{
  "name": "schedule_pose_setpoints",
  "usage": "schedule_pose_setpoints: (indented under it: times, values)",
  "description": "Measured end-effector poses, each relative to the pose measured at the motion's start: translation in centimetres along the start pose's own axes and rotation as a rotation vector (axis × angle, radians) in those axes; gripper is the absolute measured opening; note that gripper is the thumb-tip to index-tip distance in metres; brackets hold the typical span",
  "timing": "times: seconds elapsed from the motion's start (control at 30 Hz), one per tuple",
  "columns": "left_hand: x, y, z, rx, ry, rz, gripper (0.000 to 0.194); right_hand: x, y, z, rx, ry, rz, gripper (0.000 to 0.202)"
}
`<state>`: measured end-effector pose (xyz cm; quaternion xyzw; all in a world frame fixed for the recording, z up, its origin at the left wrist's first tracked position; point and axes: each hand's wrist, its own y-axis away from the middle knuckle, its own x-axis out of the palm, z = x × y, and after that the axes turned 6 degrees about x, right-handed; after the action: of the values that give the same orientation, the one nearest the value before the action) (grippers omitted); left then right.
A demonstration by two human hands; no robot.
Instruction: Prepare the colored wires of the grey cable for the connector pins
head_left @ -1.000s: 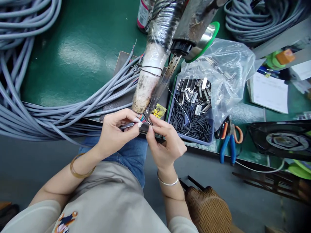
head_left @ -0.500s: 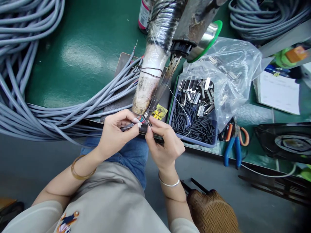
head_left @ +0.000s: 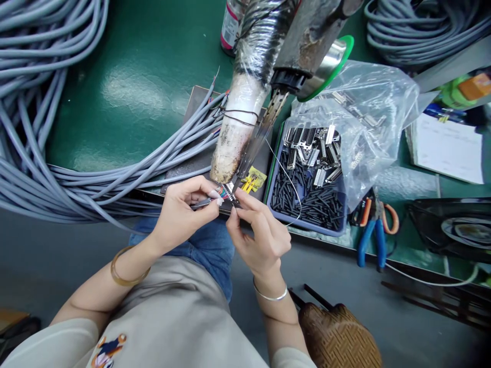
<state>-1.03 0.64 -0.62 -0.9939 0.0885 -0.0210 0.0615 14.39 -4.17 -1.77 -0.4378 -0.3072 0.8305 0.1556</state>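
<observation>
My left hand (head_left: 184, 207) pinches the end of a grey cable whose thin coloured wires (head_left: 223, 192) fan out toward a small metal connector (head_left: 230, 191). The fingertips of my right hand (head_left: 261, 225) are closed at the connector's right end, beside a small dark piece. Right above the connector is the tip of a soldering iron (head_left: 264, 133), and the stained end of a white, plastic-wrapped tube (head_left: 232, 138) hangs beside it. A yellow item (head_left: 251, 181) lies just behind my right fingers.
Grey cables (head_left: 126, 176) run in from the left. A blue tray (head_left: 334, 231) at right holds connectors and black sleeves, partly under a plastic bag (head_left: 379, 102). Pliers (head_left: 372, 230), papers (head_left: 447, 145) and a solder spool (head_left: 330, 69) are farther right.
My right fingertips have shifted slightly at the connector, and its row of contacts shows more. The view has moved a little, so the bench items appear slightly lower and to the right.
</observation>
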Motion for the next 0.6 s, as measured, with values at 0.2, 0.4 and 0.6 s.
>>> schedule_pose_setpoints:
  times: [0.2, 0.4, 0.6]
  values:
    - [0.3, 0.6, 0.1, -0.035, 0.038, 0.012, 0.008, -0.9, -0.1, 0.1, 0.042, -0.033, 0.048, 0.016]
    - [-0.6, 2.4, 0.2, -0.130, 0.053, 0.465, 0.007, -8.9, 1.4, 1.7, 0.165, 0.023, 0.207, 0.018]
    - [-4.1, 2.4, 2.8, -0.115, 0.306, 1.040, 0.031, -11.8, 1.3, 0.4, 0.259, 0.330, 0.055, 0.020]
